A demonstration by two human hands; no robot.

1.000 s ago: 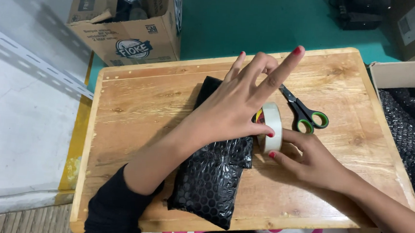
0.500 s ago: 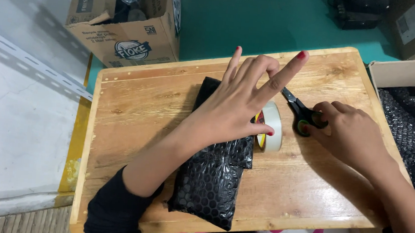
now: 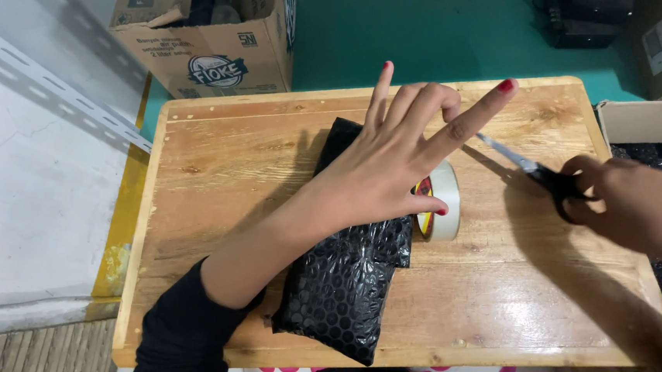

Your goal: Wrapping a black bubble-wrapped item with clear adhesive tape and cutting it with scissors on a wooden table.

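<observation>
Left hand (image 3: 390, 167) pins the black bubble-wrap parcel (image 3: 348, 280) by the tape roll (image 3: 444, 211) with fingers splayed, while the right hand (image 3: 640, 204) at 3 o'clock grips scissors (image 3: 530, 170), so it looks like the tape-cutting step, needing blades lined up on the tape.

The wooden table (image 3: 215, 178) has bare board along its left part and across the lower right of the frame, where a hand could pass freely. The middle is blocked by the black bubble-wrap parcel (image 3: 344, 280), with the left hand (image 3: 395, 163) pressed flat on it and the tape roll (image 3: 442, 211) just beside its right edge. At the right, the right hand (image 3: 640, 204) holds scissors (image 3: 538, 173) pointing inward above the board. A cardboard box (image 3: 209, 34) closes the upper left beyond the table.
</observation>
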